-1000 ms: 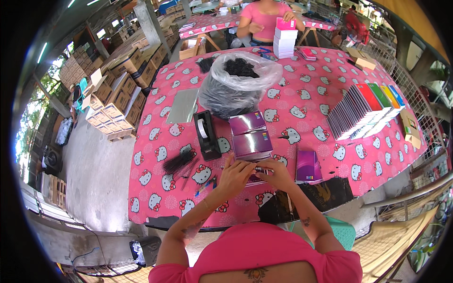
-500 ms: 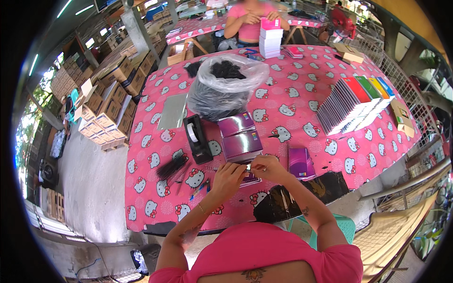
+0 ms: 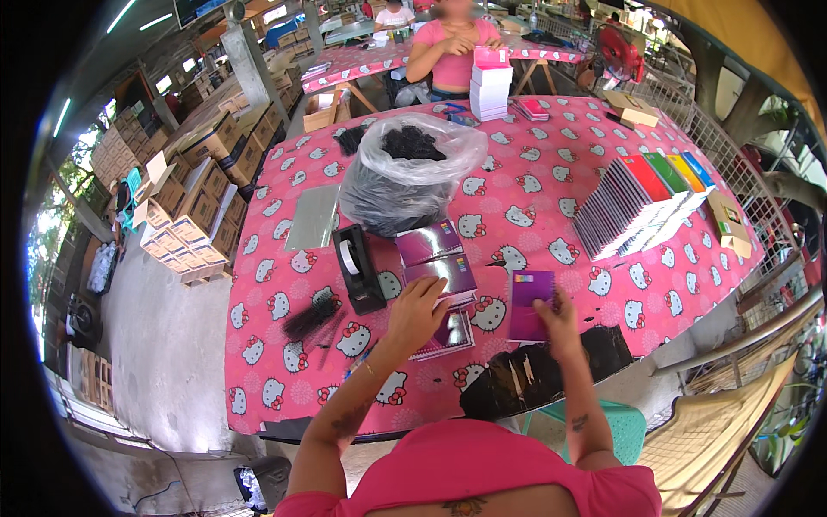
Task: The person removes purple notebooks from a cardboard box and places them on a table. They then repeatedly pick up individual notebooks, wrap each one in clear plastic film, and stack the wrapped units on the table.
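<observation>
My right hand (image 3: 562,326) grips a purple spiral notebook (image 3: 527,297) by its right side, thumb on the cover. To its left, my left hand (image 3: 417,315) is over a purple notebook (image 3: 450,334) near the table's front, its fingers stretched out and thumb apart. Just beyond those fingers stands a pile of purple notebooks (image 3: 439,271) in two side-by-side stacks. A black tape dispenser (image 3: 360,280) is left of the pile. Thin black spiral binding coils (image 3: 310,319) lie in a bunch on the table left of my left forearm.
A clear plastic bag (image 3: 401,185) full of black coils stands mid-table. Stacked notebooks (image 3: 633,207) with red, green, yellow and blue covers are at right. A co-worker in pink (image 3: 448,52) handles a white stack (image 3: 490,90) across the table. A torn black sheet (image 3: 551,370) covers the front edge.
My hands have parted from the notebook at the front. The right hand has moved right and taken hold of the single purple notebook there; the left has lifted its fingers toward the pile.
</observation>
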`<state>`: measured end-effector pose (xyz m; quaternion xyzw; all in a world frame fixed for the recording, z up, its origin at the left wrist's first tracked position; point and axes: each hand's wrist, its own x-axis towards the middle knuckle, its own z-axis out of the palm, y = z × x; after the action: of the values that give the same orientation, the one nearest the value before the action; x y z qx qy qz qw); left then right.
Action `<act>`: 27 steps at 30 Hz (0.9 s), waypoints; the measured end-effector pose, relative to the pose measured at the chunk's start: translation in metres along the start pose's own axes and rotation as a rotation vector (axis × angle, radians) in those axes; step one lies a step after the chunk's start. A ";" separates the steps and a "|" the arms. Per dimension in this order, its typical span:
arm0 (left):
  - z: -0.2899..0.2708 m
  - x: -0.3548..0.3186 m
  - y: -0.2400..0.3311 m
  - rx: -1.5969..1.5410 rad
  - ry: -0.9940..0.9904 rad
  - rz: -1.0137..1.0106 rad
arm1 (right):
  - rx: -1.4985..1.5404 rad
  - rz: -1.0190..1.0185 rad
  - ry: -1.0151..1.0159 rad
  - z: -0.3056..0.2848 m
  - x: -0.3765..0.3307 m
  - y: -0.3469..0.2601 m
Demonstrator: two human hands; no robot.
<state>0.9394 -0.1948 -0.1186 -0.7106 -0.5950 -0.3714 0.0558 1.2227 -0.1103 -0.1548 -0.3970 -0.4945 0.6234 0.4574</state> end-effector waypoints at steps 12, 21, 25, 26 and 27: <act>-0.030 -0.003 0.003 0.172 0.041 0.115 | -0.662 -0.586 -0.158 0.068 0.008 0.021; -0.016 -0.061 0.006 0.154 0.073 0.050 | -0.160 -0.160 -0.435 0.117 -0.001 0.082; -0.023 -0.094 -0.064 0.239 0.329 -0.413 | -0.216 -0.126 -0.486 0.107 0.004 0.086; -0.031 -0.108 -0.093 0.393 0.311 -0.551 | -0.221 -0.110 -0.495 0.108 0.003 0.081; -0.033 -0.128 -0.115 0.492 0.200 -0.588 | -0.226 -0.096 -0.509 0.110 0.002 0.075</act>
<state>0.8201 -0.2824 -0.2130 -0.4356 -0.8360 -0.2851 0.1733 1.1042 -0.1432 -0.2068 -0.2523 -0.6782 0.6215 0.3002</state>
